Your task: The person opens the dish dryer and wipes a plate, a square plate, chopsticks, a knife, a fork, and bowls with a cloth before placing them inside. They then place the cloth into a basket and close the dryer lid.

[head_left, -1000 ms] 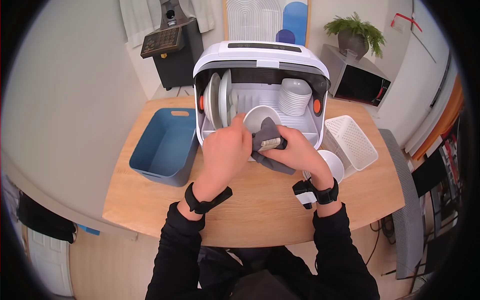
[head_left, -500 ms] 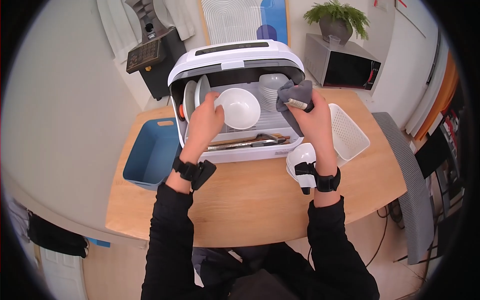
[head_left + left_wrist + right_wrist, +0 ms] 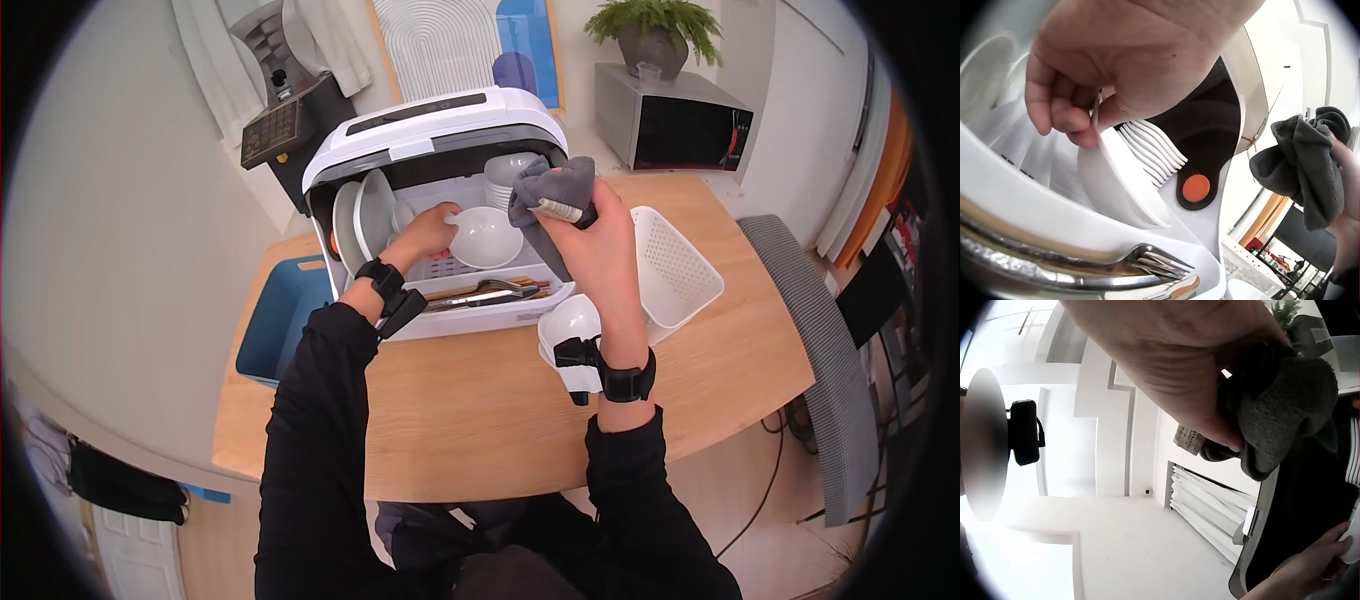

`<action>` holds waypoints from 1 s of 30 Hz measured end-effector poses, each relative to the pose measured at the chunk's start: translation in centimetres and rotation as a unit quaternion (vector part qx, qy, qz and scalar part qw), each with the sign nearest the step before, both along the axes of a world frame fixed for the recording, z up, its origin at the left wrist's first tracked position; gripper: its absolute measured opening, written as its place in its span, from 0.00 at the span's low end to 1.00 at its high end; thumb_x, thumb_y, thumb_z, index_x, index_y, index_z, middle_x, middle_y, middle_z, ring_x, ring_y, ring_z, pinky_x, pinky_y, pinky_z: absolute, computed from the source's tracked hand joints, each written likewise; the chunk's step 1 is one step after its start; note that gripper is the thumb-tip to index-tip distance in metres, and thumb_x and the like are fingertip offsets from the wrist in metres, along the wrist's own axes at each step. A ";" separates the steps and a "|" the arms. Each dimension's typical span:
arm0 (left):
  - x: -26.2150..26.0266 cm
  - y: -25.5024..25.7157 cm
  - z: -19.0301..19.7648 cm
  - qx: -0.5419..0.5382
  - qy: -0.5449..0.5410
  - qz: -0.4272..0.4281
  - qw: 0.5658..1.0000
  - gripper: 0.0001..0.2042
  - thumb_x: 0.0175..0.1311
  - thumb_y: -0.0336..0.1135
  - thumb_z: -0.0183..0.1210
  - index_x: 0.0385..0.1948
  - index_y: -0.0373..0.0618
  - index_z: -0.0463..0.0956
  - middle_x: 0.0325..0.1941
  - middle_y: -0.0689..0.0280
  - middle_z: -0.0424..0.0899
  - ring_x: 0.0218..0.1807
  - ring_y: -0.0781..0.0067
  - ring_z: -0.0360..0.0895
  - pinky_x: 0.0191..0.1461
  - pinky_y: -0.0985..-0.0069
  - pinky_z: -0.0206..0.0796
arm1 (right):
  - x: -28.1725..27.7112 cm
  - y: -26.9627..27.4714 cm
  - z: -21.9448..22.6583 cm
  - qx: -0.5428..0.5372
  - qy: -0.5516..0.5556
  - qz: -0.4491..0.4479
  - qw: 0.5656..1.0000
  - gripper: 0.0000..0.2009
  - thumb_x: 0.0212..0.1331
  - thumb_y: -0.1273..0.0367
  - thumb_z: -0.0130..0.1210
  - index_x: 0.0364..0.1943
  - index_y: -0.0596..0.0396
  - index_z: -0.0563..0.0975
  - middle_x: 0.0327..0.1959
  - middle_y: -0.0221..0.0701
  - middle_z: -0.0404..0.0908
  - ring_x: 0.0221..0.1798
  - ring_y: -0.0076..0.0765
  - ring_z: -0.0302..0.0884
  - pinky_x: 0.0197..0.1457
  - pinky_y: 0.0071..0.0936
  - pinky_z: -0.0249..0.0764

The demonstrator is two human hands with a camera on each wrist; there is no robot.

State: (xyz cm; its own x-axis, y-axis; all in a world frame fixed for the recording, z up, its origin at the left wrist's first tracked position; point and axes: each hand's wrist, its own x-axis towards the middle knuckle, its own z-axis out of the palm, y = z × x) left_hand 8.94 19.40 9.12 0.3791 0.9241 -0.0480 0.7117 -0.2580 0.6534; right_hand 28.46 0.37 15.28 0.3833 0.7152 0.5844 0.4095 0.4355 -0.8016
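Observation:
My left hand pinches the rim of a white bowl inside the open white dish cabinet. The left wrist view shows the bowl tilted, its rim between thumb and fingers, beside a bowl stack. My right hand grips a bunched grey cloth at the cabinet's right side, above its front edge. In the right wrist view the cloth hangs from that hand. White plates stand upright at the cabinet's left; cutlery lies in the front tray.
A blue bin stands left of the cabinet and a white perforated basket to its right. White bowls sit on the wooden table under my right wrist. A microwave with a plant stands behind.
The cloth has come away from the bowl and moved right with my right hand. My left hand has lowered the bowl into the cabinet. The head view has shifted.

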 end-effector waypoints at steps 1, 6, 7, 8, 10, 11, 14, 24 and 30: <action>-0.1 0.1 -0.4 -0.014 -0.003 -0.004 1.000 0.21 0.61 0.31 0.47 0.58 0.49 0.69 0.27 0.61 0.81 0.22 0.73 0.79 0.20 0.73 0.70 | 0.1 -0.1 0.0 0.001 0.004 0.002 1.000 0.19 0.48 0.63 0.66 0.43 0.57 0.79 0.42 0.38 0.81 0.48 0.46 0.77 0.50 0.34 0.72; 0.0 0.6 -0.6 -0.047 0.027 0.006 0.999 0.21 0.60 0.32 0.47 0.58 0.53 0.69 0.30 0.62 0.81 0.22 0.73 0.79 0.22 0.74 0.71 | 0.2 -0.2 0.0 -0.013 0.026 0.017 0.999 0.19 0.47 0.64 0.66 0.44 0.57 0.79 0.43 0.37 0.81 0.48 0.45 0.78 0.50 0.34 0.72; 0.0 0.8 -0.6 -0.049 0.032 0.005 0.998 0.22 0.60 0.33 0.47 0.58 0.54 0.69 0.30 0.62 0.81 0.23 0.73 0.79 0.22 0.74 0.71 | 0.2 -0.2 0.0 -0.016 0.030 0.017 0.999 0.19 0.46 0.65 0.66 0.44 0.57 0.79 0.43 0.37 0.81 0.47 0.45 0.78 0.50 0.34 0.72; -0.1 1.0 -0.6 -0.049 0.041 0.000 0.998 0.22 0.60 0.33 0.47 0.58 0.54 0.70 0.30 0.62 0.81 0.23 0.73 0.79 0.23 0.74 0.72 | 0.3 -0.1 0.0 -0.017 0.029 0.016 0.999 0.19 0.46 0.65 0.66 0.44 0.57 0.79 0.43 0.37 0.81 0.48 0.45 0.78 0.50 0.34 0.72; -0.1 1.3 -0.6 -0.048 0.058 -0.011 0.997 0.21 0.60 0.34 0.47 0.58 0.55 0.70 0.31 0.62 0.81 0.23 0.73 0.79 0.24 0.73 0.72 | 0.4 0.0 -0.1 -0.016 0.028 0.014 0.999 0.20 0.46 0.65 0.66 0.44 0.57 0.79 0.43 0.37 0.81 0.48 0.44 0.78 0.50 0.34 0.72; 0.0 1.3 -0.4 -0.041 0.068 -0.013 0.997 0.21 0.61 0.34 0.47 0.58 0.55 0.70 0.31 0.62 0.81 0.23 0.73 0.78 0.24 0.73 0.72 | 0.4 0.1 -0.1 -0.014 0.025 0.009 1.000 0.20 0.46 0.65 0.66 0.45 0.57 0.79 0.43 0.37 0.81 0.48 0.44 0.78 0.50 0.34 0.73; 0.0 1.1 -0.2 -0.031 0.095 -0.025 0.995 0.21 0.61 0.33 0.47 0.58 0.55 0.70 0.34 0.62 0.81 0.23 0.73 0.78 0.25 0.72 0.72 | 0.6 0.1 -0.3 -0.012 0.024 0.007 1.000 0.20 0.46 0.65 0.66 0.45 0.57 0.79 0.43 0.37 0.82 0.47 0.44 0.79 0.50 0.34 0.73; -0.6 4.5 -2.6 0.054 0.144 -0.101 0.983 0.21 0.61 0.35 0.54 0.58 0.53 0.70 0.44 0.56 0.81 0.34 0.65 0.81 0.33 0.69 0.74 | 0.9 0.3 -0.3 -0.024 0.037 0.014 0.999 0.19 0.48 0.65 0.66 0.44 0.57 0.79 0.42 0.40 0.82 0.47 0.44 0.80 0.51 0.34 0.73; 1.3 2.0 -1.5 0.115 0.158 0.035 0.980 0.20 0.52 0.36 0.62 0.48 0.45 0.74 0.40 0.56 0.83 0.39 0.57 0.82 0.43 0.65 0.73 | 0.9 0.3 -0.3 -0.010 0.017 0.005 1.000 0.17 0.50 0.67 0.66 0.43 0.59 0.79 0.37 0.35 0.83 0.41 0.31 0.80 0.46 0.27 0.74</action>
State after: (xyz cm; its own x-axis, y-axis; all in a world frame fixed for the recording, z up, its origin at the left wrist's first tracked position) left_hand 10.22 21.38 7.66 0.3145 0.9474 0.0591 0.8902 -0.3160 0.3281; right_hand 29.38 0.69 15.02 0.3956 0.7305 0.5567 0.3768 0.4236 -0.8237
